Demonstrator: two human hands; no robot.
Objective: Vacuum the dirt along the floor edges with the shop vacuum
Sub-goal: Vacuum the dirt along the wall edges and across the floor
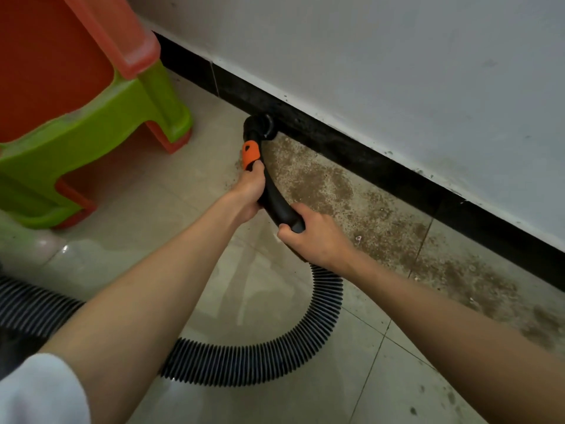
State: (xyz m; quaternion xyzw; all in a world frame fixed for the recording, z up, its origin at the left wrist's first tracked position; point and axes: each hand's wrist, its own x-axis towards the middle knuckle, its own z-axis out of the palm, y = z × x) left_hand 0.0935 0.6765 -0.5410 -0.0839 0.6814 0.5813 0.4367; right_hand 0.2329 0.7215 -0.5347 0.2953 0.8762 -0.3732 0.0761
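Note:
A black curved vacuum wand (273, 197) with an orange slider (251, 154) ends in a round nozzle (260, 127) that sits on the tiled floor against the black baseboard (351, 145). My left hand (248, 192) grips the wand just below the orange part. My right hand (315, 237) grips the wand's lower end where the ribbed black hose (305, 322) joins. The hose loops behind my right arm and runs off to the left. Brown dirt (382, 215) is strewn along the floor edge to the right of the nozzle.
Stacked green and orange plastic stools (101, 117) stand at the left, close to the baseboard. A white wall (397, 71) rises above the baseboard. More dirt (489, 295) lies toward the lower right.

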